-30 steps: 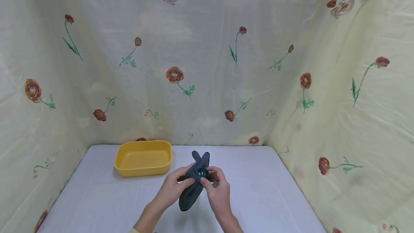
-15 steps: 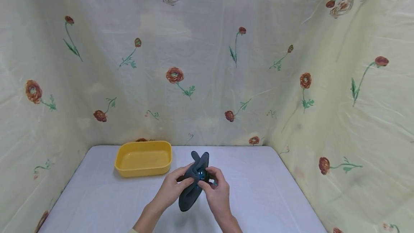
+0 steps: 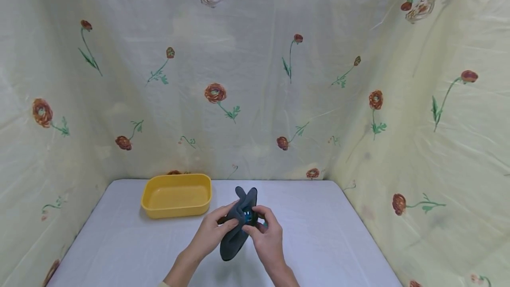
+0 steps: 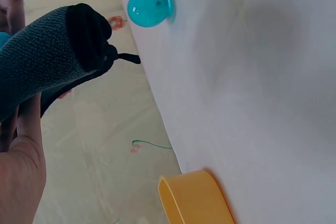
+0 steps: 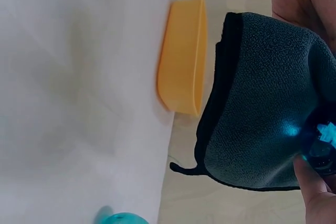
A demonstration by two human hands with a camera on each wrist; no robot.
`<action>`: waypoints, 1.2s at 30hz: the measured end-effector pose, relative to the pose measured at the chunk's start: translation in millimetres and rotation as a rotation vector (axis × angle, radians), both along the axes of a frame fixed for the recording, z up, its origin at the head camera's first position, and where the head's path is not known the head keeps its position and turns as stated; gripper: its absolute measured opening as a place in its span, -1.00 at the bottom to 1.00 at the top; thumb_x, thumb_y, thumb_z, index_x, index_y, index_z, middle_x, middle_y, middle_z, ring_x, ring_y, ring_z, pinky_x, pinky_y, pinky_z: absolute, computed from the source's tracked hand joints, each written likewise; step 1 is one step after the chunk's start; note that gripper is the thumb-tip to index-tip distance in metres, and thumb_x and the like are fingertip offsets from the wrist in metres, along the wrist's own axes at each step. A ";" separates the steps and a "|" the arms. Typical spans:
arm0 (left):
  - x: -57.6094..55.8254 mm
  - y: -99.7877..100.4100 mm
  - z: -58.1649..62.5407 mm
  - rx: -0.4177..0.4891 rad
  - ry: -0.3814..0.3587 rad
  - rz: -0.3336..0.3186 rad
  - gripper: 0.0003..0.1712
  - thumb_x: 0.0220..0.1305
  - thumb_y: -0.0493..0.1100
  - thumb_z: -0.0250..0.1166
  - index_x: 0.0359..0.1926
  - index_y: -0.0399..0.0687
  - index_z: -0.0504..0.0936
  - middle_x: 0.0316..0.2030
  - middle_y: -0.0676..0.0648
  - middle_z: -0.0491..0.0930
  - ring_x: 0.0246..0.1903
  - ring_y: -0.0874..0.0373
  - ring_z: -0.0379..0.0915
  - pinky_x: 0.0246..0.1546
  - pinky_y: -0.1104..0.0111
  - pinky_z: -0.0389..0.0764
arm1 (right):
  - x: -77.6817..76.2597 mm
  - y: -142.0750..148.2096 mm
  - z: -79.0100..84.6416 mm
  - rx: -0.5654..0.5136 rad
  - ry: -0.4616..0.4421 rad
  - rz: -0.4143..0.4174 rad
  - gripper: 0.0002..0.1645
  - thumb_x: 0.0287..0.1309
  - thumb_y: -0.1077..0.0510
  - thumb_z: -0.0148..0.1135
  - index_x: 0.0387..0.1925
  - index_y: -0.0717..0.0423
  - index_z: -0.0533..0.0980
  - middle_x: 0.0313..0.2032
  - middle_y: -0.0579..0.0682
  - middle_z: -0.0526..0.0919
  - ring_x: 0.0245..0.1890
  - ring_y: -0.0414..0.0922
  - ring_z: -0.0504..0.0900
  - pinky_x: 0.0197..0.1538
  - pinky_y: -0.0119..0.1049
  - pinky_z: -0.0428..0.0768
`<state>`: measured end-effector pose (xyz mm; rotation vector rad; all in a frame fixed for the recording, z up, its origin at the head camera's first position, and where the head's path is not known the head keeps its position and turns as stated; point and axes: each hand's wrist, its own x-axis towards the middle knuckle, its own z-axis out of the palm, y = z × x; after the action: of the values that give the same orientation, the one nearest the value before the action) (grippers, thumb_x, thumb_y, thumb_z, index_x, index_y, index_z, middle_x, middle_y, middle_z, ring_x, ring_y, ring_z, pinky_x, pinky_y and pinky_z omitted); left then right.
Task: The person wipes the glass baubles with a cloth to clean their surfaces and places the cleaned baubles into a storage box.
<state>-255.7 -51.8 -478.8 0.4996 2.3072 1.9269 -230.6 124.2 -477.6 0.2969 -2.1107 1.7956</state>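
Counting two bare hands, the left hand [image 3: 215, 230] and the right hand [image 3: 268, 231]; one dark grey, fleece-like cloth [image 5: 262, 87] with black edging; one shiny, dark blue, glassy-looking rounded thing [image 3: 249, 217]; one translucent turquoise bulb-shaped piece [image 4: 148, 8]; one yellow, plastic-looking tray [image 3: 175, 211] with rounded corners. Also in view, one white-covered table [image 3: 314, 242] in front of a pale hanging sheet [image 3: 255, 154] printed with red-brown flowers on green stems.

By way of containers, just the tray, at the far left of the table near the sheet. Looking into it from the head view, onto a smooth yellow floor with low walls all round.

Gathered and creased in the middle, in the case of the cloth, with two narrow flaps upward and one broad, rounded flap downward in the head view. Raised above the table, between the hands. Fine-napped in the right wrist view, with a thin black tab [image 5: 184, 170] at one corner. Glinting blue against the folds, the rounded thing; partly hidden by fingers and cloth, so cannot tell its full shape.

Pinching the cloth with the left hand, thumb on the near side. Holding the rounded thing between thumb and fingers with the right hand, against the cloth. Standing on the white cover by a narrower foot, well apart from the tray: the turquoise piece.
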 end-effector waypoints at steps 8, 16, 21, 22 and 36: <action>-0.7 1.2 0.5 -0.007 -0.009 0.002 -0.46 0.39 0.01 0.24 0.36 0.40 0.43 0.26 -0.04 0.54 0.14 0.02 0.49 0.12 0.09 0.64 | 1.1 -0.5 0.5 0.053 0.067 -0.031 -0.35 -0.10 0.46 0.47 0.07 0.08 0.50 0.08 -0.02 0.57 0.11 -0.06 0.56 0.14 -0.21 0.66; -0.5 -0.3 -0.5 -0.013 -0.013 0.005 -0.47 0.38 0.02 0.26 0.35 0.38 0.45 0.30 -0.05 0.51 0.15 0.00 0.49 0.13 0.09 0.64 | 1.8 -3.3 -1.8 0.116 0.136 -0.055 -0.28 -0.18 0.52 0.48 0.04 -0.05 0.54 0.06 -0.05 0.57 0.12 -0.12 0.57 0.19 -0.17 0.59; 0.7 -1.1 0.0 -0.009 -0.011 0.005 -0.47 0.38 0.01 0.26 0.34 0.40 0.46 0.29 -0.04 0.52 0.16 0.00 0.49 0.12 0.11 0.64 | 2.1 -3.8 -1.3 0.148 0.152 -0.053 -0.29 -0.17 0.52 0.48 0.02 -0.08 0.55 0.07 -0.04 0.56 0.11 -0.11 0.60 0.19 -0.20 0.58; 0.7 -1.0 -0.1 -0.009 -0.008 0.003 -0.47 0.38 0.01 0.26 0.34 0.40 0.45 0.29 -0.04 0.52 0.16 0.00 0.49 0.12 0.11 0.64 | 2.1 -3.7 -1.3 0.154 0.152 -0.054 -0.30 -0.17 0.52 0.48 0.02 -0.07 0.55 0.07 -0.03 0.56 0.11 -0.11 0.60 0.19 -0.20 0.59; -1.2 -0.4 -0.7 -0.027 -0.003 0.008 -0.47 0.37 0.00 0.27 0.34 0.39 0.46 0.26 -0.04 0.55 0.16 0.00 0.49 0.14 0.07 0.63 | 0.4 -1.5 -0.4 0.123 0.121 -0.038 -0.32 -0.16 0.52 0.48 0.03 0.02 0.54 0.06 0.02 0.58 0.10 -0.05 0.59 0.13 -0.22 0.64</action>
<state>-256.9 -52.1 -479.4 0.4851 2.3328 1.8962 -230.2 122.7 -478.0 0.3836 -2.1306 1.5884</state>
